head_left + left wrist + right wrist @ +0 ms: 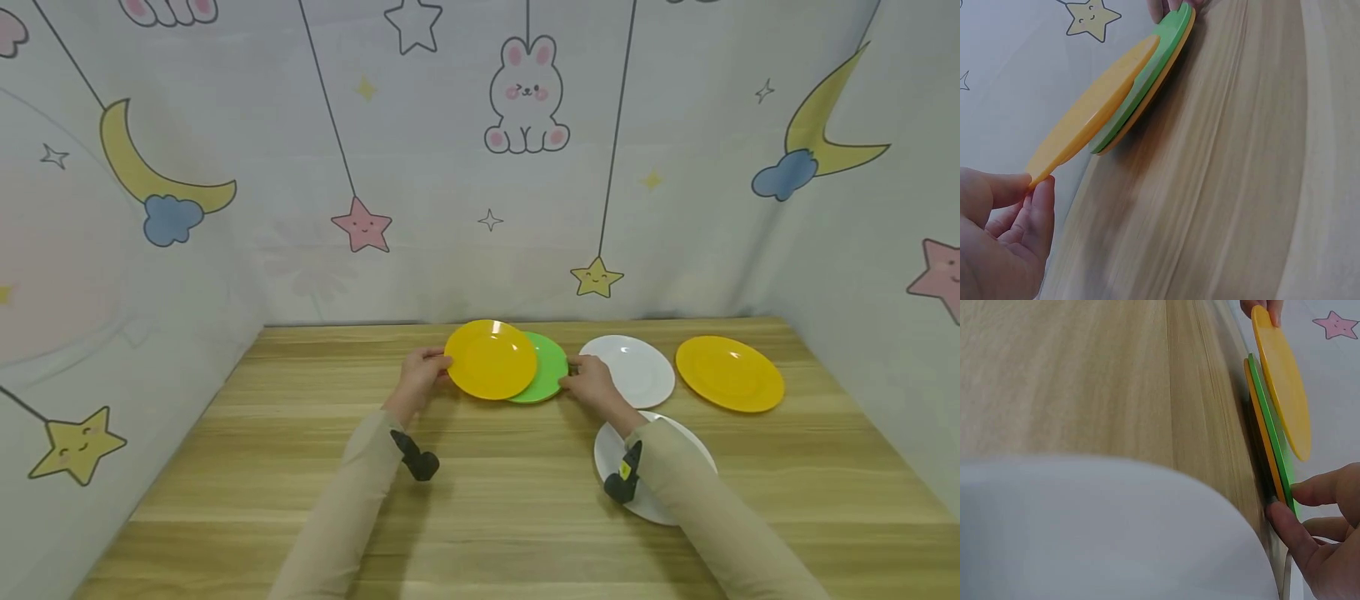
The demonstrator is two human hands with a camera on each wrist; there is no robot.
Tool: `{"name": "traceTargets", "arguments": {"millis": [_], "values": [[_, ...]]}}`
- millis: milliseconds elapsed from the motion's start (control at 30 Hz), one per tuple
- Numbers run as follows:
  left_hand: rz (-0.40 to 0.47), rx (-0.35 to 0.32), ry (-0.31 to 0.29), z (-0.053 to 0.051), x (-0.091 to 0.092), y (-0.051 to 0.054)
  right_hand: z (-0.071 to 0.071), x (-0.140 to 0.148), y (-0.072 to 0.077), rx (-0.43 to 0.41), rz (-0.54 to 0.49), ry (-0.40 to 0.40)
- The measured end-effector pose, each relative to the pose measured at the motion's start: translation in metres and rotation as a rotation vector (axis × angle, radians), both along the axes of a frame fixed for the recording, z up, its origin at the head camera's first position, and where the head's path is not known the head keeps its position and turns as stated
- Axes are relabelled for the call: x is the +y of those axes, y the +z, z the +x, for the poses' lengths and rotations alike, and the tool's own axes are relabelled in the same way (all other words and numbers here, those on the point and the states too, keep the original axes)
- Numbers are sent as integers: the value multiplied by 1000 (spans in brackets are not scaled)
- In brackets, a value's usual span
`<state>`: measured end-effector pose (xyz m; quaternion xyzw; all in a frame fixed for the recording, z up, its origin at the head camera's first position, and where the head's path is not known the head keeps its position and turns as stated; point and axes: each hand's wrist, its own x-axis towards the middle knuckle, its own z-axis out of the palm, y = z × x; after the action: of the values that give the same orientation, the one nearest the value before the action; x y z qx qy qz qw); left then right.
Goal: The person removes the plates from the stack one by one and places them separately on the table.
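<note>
My left hand (420, 379) pinches the left rim of a yellow plate (491, 360) between thumb and fingers. This plate overlaps a green plate (553, 368) and is tilted in the left wrist view. Under the green plate lies another plate with an orange-yellow edge (1265, 437), seen in both wrist views. At the right side of these two, my right hand (591, 385) pinches their rims together, thumb on the green one and a finger beneath. The pair appears raised off the wooden table (480, 517).
A white plate (633, 371) lies just behind and right of my right hand. Another white plate (693, 437) is partly hidden under my right forearm. A yellow plate (729, 373) sits at the far right. A patterned cloth wall (450, 275) borders the table's back and sides.
</note>
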<state>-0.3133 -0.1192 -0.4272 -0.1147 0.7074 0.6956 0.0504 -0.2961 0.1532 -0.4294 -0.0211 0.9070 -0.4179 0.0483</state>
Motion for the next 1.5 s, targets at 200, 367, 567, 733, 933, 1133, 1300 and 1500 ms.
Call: {"name": "traceTargets", "arguments": {"millis": [200, 367, 567, 733, 933, 1133, 1300, 1500], "values": [[-6, 18, -14, 3, -11, 6, 0, 0, -1, -11, -11, -7], [-5, 18, -10, 5, -21, 9, 0, -1, -1, -9, -9, -12], [-30, 14, -13, 8, -36, 10, 0, 0, -1, -8, -21, -8], [-32, 0, -7, 11, -50, 9, 0, 0, -1, -18, -35, -10], [-25, 18, -1, 15, -66, 9, 1, -1, 0, -10, -36, -6], [-1, 25, 29, 18, -81, 6, 0, -1, 0, -14, -20, -9], [13, 43, 42, 19, -90, 3, -1, 0, -1, -16, -15, -8], [-18, 45, 39, 22, -96, 2, -1, 0, -2, -21, -16, -9]]}}
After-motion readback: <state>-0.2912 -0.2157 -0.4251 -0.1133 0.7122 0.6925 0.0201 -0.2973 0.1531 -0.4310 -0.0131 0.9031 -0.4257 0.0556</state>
